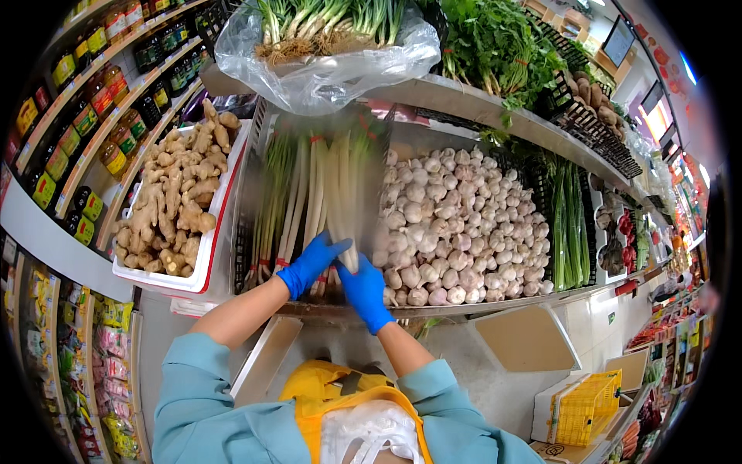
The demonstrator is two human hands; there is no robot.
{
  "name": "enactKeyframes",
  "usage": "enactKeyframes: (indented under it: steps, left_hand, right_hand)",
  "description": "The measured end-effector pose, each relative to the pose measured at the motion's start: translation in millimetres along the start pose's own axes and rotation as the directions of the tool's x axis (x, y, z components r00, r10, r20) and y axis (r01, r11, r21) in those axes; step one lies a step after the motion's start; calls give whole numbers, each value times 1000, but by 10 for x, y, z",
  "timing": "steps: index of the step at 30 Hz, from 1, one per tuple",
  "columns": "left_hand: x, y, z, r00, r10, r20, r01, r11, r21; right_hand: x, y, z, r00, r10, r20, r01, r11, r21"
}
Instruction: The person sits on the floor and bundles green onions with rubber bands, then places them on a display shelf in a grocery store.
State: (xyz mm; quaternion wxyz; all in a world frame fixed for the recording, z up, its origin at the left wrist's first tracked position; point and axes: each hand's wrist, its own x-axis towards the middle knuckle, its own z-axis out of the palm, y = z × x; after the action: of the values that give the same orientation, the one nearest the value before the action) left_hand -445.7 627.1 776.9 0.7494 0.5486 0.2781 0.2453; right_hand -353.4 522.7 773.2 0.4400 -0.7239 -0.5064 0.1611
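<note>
Both hands wear blue gloves. My left hand [313,263] is at the white lower end of a thick bundle of leeks [346,191], its thumb and fingers around that end. On the other side of the same end, my right hand [365,290] has its fingers against the stalks. More leeks [297,197] with red bands and thinner green onions [271,203] lie in the black crate to the left. A blurred patch covers part of the bundle. Garlic bulbs [458,226] fill the bin to the right.
A white foam box of ginger root [174,197] stands left. Above, a metal shelf ledge [481,95] holds green onions in a plastic bag [324,81] and cilantro [504,46]. Shelves of jars [87,116] stand far left. A yellow crate [585,409] and cardboard are lower right.
</note>
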Motion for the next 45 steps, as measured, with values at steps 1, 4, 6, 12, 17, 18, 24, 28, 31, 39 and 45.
enactKeyframes:
  steps: [1, 4, 6, 12, 17, 18, 24, 28, 31, 39, 45]
  left_hand:
    - [38, -58, -11, 994, -71, -81, 68, 997, -40]
    - [103, -240, -88, 898, -250, -362, 230, 968, -99]
    - [117, -450, -113, 882, -173, -439, 230, 970, 80]
    - [260, -548, 59, 948, -313, -60, 261, 871, -416]
    - [347, -625, -28, 938, -341, 66, 334, 833, -441]
    - [366, -663, -85, 931, -357, 78, 355, 830, -430]
    - [404, -99, 38, 894, -305, -328, 420, 826, 376]
    - [933, 138, -483, 686, 567, -456, 79, 565, 822]
    - [1383, 263, -936, 582, 759, -292, 2, 357, 934]
    - [1717, 573, -780, 776, 600, -196, -39, 356, 934]
    - [1635, 637, -854, 883, 450, -132, -264, 710, 653]
  right_hand:
    - [11, -74, -60, 998, 37, 51, -38, 999, 35]
    - [-30, 262, 49, 948, -296, 116, 304, 951, -55]
    - [-37, 203, -88, 931, -313, 186, 314, 949, 20]
    - [-73, 383, -148, 971, 106, 215, -136, 983, 127]
    - [51, 678, -237, 928, 7, 372, -183, 879, 440]
    - [55, 731, -203, 903, 61, 425, -269, 851, 451]
    - [33, 961, -148, 869, 172, 464, -415, 765, 492]
    - [-15, 1132, -18, 923, -113, 367, 8, 961, 276]
    - [-53, 778, -5, 929, -164, 332, 159, 986, 42]
    - [-87, 368, -315, 914, -67, 399, 53, 997, 48]
    - [-118, 357, -262, 918, -59, 393, 45, 998, 44]
